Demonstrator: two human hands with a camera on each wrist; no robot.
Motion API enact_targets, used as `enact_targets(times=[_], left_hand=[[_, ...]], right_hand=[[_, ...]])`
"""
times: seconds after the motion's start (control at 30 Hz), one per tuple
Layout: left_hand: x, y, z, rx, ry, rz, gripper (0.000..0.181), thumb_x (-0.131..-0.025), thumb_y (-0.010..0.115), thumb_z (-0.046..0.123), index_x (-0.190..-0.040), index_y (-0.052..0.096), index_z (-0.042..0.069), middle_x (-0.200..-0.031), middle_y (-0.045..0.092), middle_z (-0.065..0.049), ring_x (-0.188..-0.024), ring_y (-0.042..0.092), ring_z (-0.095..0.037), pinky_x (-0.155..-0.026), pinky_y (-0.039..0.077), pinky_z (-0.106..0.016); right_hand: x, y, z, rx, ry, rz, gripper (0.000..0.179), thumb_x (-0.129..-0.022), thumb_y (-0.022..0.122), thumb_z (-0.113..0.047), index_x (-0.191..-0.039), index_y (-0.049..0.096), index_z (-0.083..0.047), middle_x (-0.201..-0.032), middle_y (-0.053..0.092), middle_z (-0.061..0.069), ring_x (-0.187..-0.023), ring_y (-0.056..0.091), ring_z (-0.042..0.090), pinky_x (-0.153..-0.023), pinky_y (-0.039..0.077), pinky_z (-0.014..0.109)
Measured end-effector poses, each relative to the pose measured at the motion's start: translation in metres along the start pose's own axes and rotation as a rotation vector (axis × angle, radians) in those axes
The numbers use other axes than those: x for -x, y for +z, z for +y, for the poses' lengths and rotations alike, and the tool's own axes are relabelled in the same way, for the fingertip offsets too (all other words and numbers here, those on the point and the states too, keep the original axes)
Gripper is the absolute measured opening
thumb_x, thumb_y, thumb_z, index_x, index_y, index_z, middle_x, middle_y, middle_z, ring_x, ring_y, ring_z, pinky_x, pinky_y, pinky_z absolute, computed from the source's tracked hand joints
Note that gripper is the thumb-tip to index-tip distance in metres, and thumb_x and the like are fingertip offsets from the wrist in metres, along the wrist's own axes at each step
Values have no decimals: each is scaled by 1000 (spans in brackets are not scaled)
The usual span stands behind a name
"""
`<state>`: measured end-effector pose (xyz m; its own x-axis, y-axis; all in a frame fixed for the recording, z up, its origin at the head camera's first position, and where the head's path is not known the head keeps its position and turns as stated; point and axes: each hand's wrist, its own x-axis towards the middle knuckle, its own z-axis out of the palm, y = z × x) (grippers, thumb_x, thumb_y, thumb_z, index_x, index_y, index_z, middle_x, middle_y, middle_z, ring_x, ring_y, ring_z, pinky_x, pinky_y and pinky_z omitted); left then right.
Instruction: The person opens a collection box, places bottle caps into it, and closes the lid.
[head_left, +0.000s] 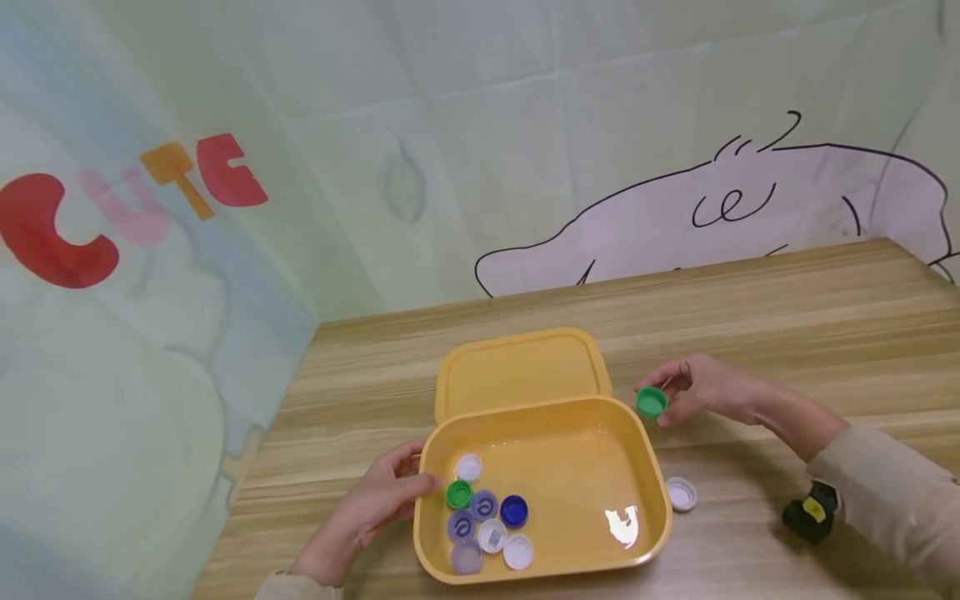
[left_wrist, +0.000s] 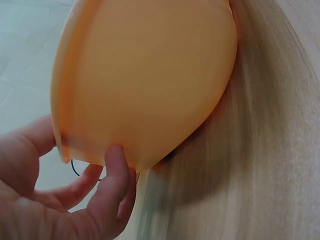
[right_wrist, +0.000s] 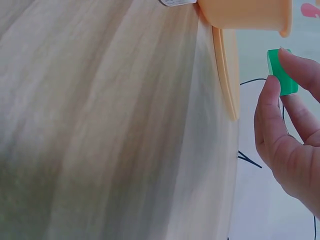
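Note:
My right hand [head_left: 705,390] pinches a green bottle cap [head_left: 651,402] between thumb and fingertips, just beyond the right wall of the yellow box [head_left: 660,483]. The right wrist view shows the green cap edge-on, clear of the table. At the box's left side my left hand [head_left: 386,492] grips the wall, thumb over the rim and fingers against the outside [left_wrist: 116,155]. Several caps lie in the left part of the box, among them a green cap [head_left: 459,494], a dark blue cap [head_left: 513,511], white caps [head_left: 492,535] and translucent caps [head_left: 467,556].
A white cap [head_left: 681,494] lies on the wooden table [head_left: 360,375] right of the box. The yellow lid [head_left: 525,367] lies behind the box, against its back edge. Near my right sleeve is a small black object [head_left: 810,514] with a yellow patch. A printed cloth [head_left: 420,125] stands behind the table.

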<state>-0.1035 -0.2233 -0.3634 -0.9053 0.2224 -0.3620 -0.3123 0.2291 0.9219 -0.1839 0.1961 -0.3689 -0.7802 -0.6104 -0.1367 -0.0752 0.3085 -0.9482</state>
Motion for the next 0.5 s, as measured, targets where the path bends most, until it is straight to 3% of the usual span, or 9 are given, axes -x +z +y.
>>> enact_targets(times=[0.5], left_hand=[[-1, -1, 0, -3, 0, 3, 67, -78, 61, 5, -137, 32, -9, -117, 52, -21, -88, 62, -21, -75, 56, -39]], right_hand=[[-5, -2, -11, 4, 21, 18, 46, -74, 73, -4, -114, 57, 12, -93, 64, 8, -89, 55, 26, -77, 51, 29]])
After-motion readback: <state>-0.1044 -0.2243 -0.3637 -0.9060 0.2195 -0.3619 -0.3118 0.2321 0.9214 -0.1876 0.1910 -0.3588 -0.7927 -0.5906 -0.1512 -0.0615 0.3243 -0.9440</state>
